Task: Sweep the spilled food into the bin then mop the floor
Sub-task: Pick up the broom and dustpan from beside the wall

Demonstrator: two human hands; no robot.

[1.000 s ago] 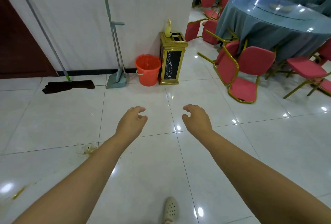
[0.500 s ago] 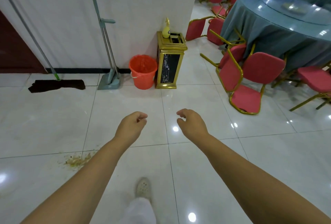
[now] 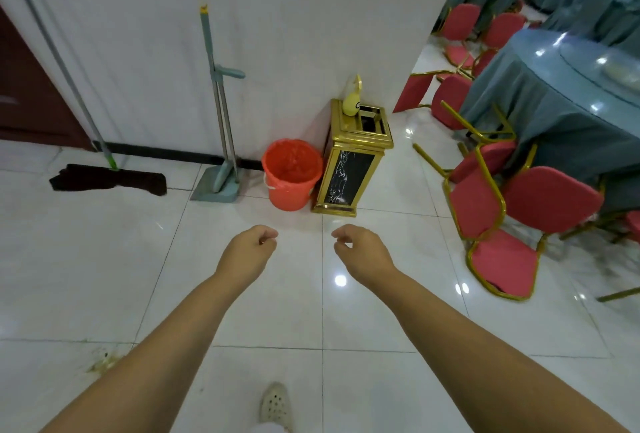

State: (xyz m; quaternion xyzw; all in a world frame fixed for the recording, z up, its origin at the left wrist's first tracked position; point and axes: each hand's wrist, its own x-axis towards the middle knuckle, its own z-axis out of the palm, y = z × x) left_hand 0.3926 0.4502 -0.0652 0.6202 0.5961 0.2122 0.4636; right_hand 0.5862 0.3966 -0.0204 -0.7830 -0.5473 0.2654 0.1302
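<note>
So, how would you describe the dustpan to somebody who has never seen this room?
Look along the white wall to its foot. Between the dark mop and the orange bucket stands the dustpan: grey-green, with a tall upright handle, the only grey-green tool there.

spilled food (image 3: 104,361): partly behind left forearm | mop handle (image 3: 52,48): top cut off
</note>
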